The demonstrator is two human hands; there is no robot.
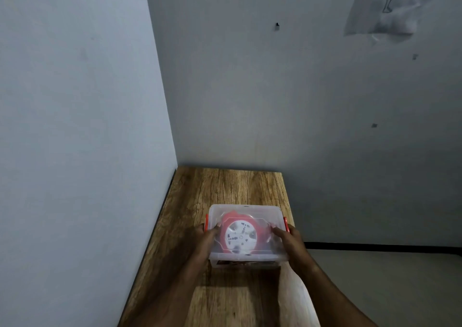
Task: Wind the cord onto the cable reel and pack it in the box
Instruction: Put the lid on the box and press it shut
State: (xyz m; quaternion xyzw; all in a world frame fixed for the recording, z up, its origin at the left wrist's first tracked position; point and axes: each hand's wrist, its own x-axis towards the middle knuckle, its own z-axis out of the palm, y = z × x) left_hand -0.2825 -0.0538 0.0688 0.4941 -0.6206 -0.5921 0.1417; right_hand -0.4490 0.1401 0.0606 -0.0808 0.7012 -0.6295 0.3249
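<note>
- Two hands flank one clear plastic box (246, 258), which sits on the wooden table (225, 189) toward its right-hand edge, near the corner of the room.
- Cable reel (238, 236) lies flat inside the box, red rim and white face up, seen through the translucent lid (246, 210). Cord looks fully wound; no loose run shows outside the box.
- Lid sits on top of the box. Whether it is fully seated, I cannot tell; the frame is a bit soft here.
- Key relation: the box's long axis runs left to right across the view, and the orange latches sit at its two short ends, left latch (206, 223) and right latch (286, 224). Each latch lies just outboard of the hand on its side.
- Left hand (208, 236) holds the left end, thumb lying on the lid top, fingers curled down round the side by the latch.
- Right hand (287, 238) mirrors it at the right end, thumb on the lid, fingers wrapped over the edge at the latch.
- Both hands are grasping the box, neither released. Neither is nearer; the reach is symmetric.
- Forearms come in from the bottom of the view, converging on the box, wrists low near the table surface.
- Judgement: packing is near its end; what remains is likely pressing the lid home and snapping both latches, a move inward from each end.
</note>
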